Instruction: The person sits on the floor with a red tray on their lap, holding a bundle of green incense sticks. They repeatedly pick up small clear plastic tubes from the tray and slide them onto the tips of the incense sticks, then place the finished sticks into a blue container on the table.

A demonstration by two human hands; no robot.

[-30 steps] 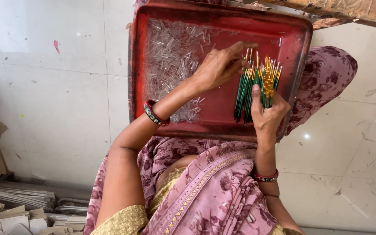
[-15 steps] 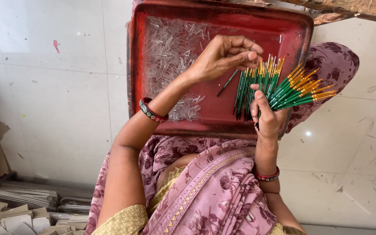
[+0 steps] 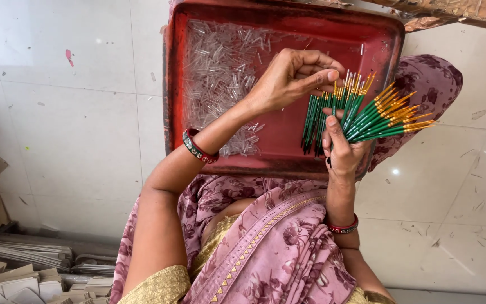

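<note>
My right hand (image 3: 344,152) was clenched round a fanned bundle of green paintbrushes (image 3: 375,118), their handles pinched between thumb and fingers just over the near right edge of the red tray (image 3: 288,17). Half a second earlier the fan had been tighter and pointed more upward; by this moment it had splayed wider and tipped toward the tray's right rim, the yellow-tipped ends reaching out past it over my knee. I judged that I had been turning the bundle to open a gap for the next brush.

My left hand (image 3: 288,79) hovered above the middle of the tray, thumb and forefinger pressed together at the tips of a second group of green brushes (image 3: 324,121) that stood just left of the fan. Whether it actually gripped a single brush or only touched the tips, I could not tell. A second ago that hand had sat lower against the bundle; it had since lifted and curled.

My lap, covered in pink flowered cloth (image 3: 265,253), lay under the tray's near side. Farther in, the left half of the tray held a loose heap of clear plastic tubes (image 3: 220,73). Beyond the tray's left side, down on the pale tiled floor (image 3: 57,141), stacks of flat cardboard pieces (image 3: 23,276) lay well apart from it.
</note>
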